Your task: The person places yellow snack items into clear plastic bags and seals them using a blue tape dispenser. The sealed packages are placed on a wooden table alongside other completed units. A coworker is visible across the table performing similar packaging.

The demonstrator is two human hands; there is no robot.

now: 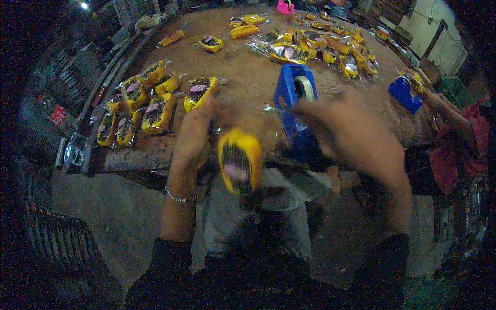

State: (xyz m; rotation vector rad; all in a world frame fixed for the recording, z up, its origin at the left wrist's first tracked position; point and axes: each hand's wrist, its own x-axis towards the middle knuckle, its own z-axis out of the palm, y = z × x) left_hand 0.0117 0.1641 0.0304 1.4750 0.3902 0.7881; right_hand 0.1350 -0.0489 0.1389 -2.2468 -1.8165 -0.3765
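Note:
A yellow bun with a dark, sprinkled-looking topping and a pale pink patch [240,160], smeared by motion, hangs in the air before the table's near edge. My left hand [199,124] grips it at its upper left, seemingly by the clear wrapper; the fingertips are blurred. To the right, my right hand [341,121] is beside a blue tape dispenser [290,98] with a roll of pale tape [306,88], its fingers overlapping the dispenser's near side. Motion hides how those fingers are bent. Just beyond my left hand lies a similar wrapped bun [199,93] on the table.
Several wrapped buns [157,113] lie grouped on the left of the brown table [237,72]. A larger heap of buns [330,46] covers the far right. At the right edge, another person's hand [436,101] is near a second blue tape dispenser [405,95]. A pink dispenser-like object [285,7] stands at the back.

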